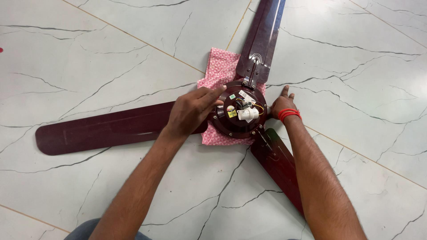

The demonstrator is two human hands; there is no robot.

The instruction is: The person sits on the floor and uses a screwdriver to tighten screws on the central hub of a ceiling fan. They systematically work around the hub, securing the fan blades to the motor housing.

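Here our left hand [191, 111] lies flat, fingers open, on the fan hub [240, 114]; our right hand [281, 103] rests open against its far side, gripping nothing.

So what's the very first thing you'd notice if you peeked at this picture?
A big dark maroon ceiling fan lies flat on the white marble floor, its three blades spread out like a star. In the middle, its round motor hub sits on a pink patterned cloth, with little wires and a white part showing on top. The left hand rests on the hub's left edge, and the right hand, wearing red thread at the wrist, touches its right side.
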